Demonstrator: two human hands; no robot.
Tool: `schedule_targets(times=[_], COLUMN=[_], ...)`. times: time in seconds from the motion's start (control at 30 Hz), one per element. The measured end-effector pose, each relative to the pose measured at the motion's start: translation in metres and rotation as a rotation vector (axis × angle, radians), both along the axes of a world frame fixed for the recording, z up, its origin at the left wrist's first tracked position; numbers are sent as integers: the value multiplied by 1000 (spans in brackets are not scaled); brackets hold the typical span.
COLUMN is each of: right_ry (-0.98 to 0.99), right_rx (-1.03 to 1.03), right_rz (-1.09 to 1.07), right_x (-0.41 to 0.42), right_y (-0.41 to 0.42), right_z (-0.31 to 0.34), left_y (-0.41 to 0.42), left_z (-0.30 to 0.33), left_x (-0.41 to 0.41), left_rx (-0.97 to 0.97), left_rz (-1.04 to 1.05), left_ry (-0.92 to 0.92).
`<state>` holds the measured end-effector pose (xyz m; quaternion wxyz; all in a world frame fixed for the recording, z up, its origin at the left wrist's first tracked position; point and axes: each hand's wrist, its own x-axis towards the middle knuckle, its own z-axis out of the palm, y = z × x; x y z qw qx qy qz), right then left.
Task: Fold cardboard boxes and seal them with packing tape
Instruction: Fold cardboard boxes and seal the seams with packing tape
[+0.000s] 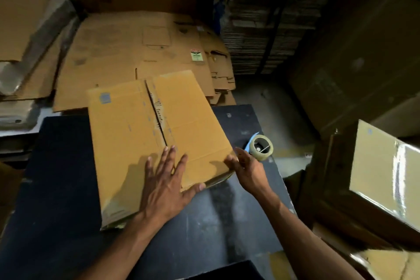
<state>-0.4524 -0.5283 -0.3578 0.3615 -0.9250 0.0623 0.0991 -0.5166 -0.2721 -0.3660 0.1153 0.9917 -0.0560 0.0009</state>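
Hands first: the left hand (164, 178) lies flat on the box (156, 134), fingers straight and spread, palm pressing near the box's near edge, thumb reaching along that edge. Right of it, the right hand (246, 168) holds the box's near right corner, fingers curled over the top face and thumb side against the edge; how firm the grip is I cannot quite tell, since the corner sits in shadow.

Left of the box, flat cardboard sheets (21, 18) lie in a loose heap, partly off the counter (68, 188). The box itself is a flattened brown carton lying on the dark counter, tilted so its long seam runs from the far middle toward the left hand. That seam is a slit between two panels, with dark scrawled marks along it, and a small blue print sits near the box's far left corner. Behind the box more flattened cartons (141, 52) are spread out, one bearing a small green label.

Just right of the box, near the right hand, a tape roll (261, 146) stands on the counter with a blue piece at its left side. Farther right of the box, a taped carton (386, 177) shows a glossy strip down its top. Behind it, tall stacks (270, 18) of cardboard rise in the dark.
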Motion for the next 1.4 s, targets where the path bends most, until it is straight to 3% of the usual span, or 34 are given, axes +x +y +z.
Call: schedule_targets(times=[0.23,0.5,0.63,1.03,1.2,1.27,1.4], right_ry=[-19,29,64,248,307,297,278], right_rx=[-339,-748,-771,-572,-360,-271,-97], right_rz=[155,788,931,662,441,378,273], right_x=[81,198,212,133,60,28,-24], right_y=[-87,-128,-132,-181,-193,-188,-170], right_z=[-7,-42,-61,-76,-68,-54,-23], left_y=[-81,-115,-118,-122,-149,-169,-181], left_z=[-2,-20,-18,-27,-16,-14,-8], left_x=[57,61,62,63,32,5,-43], left_rx=[69,128,149,76,-201,-418,-776], left_rz=[21,162,181,206,147,188,432], left_ry=[41,84,96,-61,-283,-228,152])
